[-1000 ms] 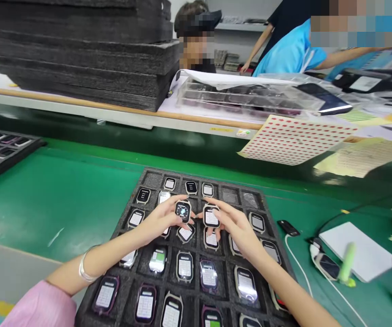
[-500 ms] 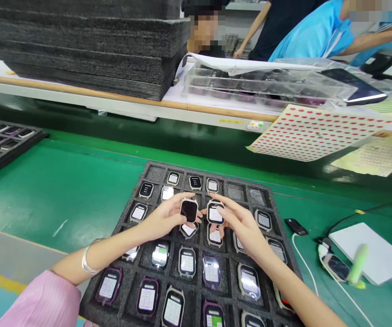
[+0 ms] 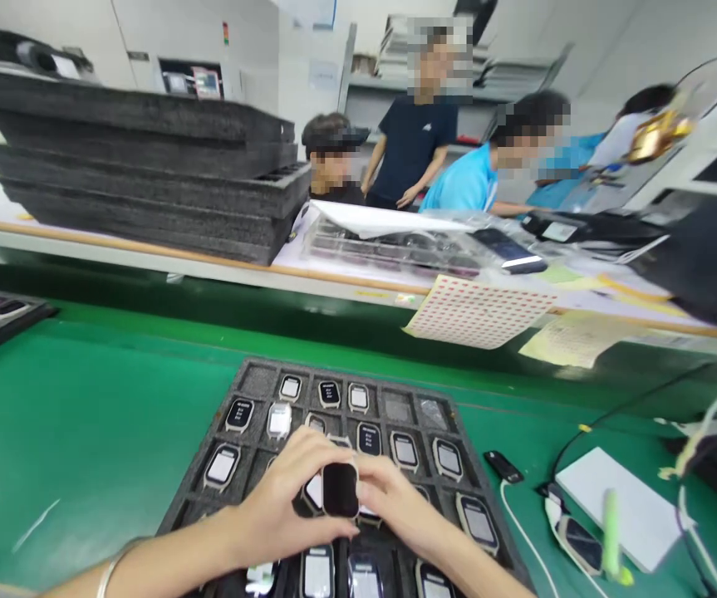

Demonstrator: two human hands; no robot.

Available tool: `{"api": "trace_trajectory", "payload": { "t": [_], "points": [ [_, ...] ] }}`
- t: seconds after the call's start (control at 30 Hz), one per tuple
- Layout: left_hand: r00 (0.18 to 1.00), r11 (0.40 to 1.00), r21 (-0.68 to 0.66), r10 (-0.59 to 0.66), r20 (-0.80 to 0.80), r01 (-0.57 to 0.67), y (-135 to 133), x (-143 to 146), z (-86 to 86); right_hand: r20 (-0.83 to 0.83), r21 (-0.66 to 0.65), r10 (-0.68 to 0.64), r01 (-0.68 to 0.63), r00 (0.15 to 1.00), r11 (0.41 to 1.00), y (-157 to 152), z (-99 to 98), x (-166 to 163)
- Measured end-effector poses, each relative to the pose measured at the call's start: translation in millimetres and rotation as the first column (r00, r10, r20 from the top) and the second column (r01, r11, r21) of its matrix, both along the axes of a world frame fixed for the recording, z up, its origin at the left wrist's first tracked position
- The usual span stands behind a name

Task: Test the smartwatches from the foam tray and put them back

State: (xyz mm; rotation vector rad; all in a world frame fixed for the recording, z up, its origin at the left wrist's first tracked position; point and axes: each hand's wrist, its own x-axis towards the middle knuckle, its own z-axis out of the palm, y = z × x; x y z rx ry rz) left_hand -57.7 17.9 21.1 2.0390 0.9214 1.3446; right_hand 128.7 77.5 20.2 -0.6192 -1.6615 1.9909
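My left hand [image 3: 289, 498] holds a light-framed smartwatch [image 3: 340, 490] between thumb and fingers, its dark screen facing me. The fingers of my right hand [image 3: 392, 502] close on the same watch's right edge. Both hands are above a black foam tray [image 3: 257, 382] divided into square compartments. Several smartwatches lie in it, most with lit screens; among them are a watch [image 3: 222, 466] left of my hands and another watch [image 3: 475, 523] beyond my right wrist. My hands and forearms cover the middle of the tray.
A second tray [image 3: 6, 328] of watches lies far left. A stack of black foam trays [image 3: 146, 183] stands on the shelf, near sheets of stickers [image 3: 479, 311]. On the right are a cabled black device [image 3: 503, 467], a white box [image 3: 626, 507] and a green marker-like stick [image 3: 611, 531]. Several people are behind.
My right hand has left the lit watch it was at and come to the dark-screened watch in my left hand. The camera view has tilted up, showing more of the room.
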Motion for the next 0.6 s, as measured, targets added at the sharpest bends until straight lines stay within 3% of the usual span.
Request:
{"api": "trace_trajectory", "payload": {
  "t": [0.13, 0.27, 0.6],
  "points": [
    [0.999, 1.000, 0.009, 0.007, 0.041, -0.008, 1.7, 11.5, -5.9, -0.103, -0.199, 0.005, -0.026, 0.995, 0.980, -7.3, -4.5, 2.4],
    [0.999, 0.993, 0.118, 0.007, 0.054, -0.013, 4.2, 18.5, -9.9, -0.196, -0.318, 0.020, -0.083, 0.980, 0.944, -9.2, -3.0, 5.1],
    [0.978, 0.978, 0.142, 0.172, -0.121, -0.155, 6.0, 5.1, 2.8, -0.267, -0.328, 0.009, -0.100, 0.964, 0.939, -6.5, 1.1, -4.5]
  ]
}}
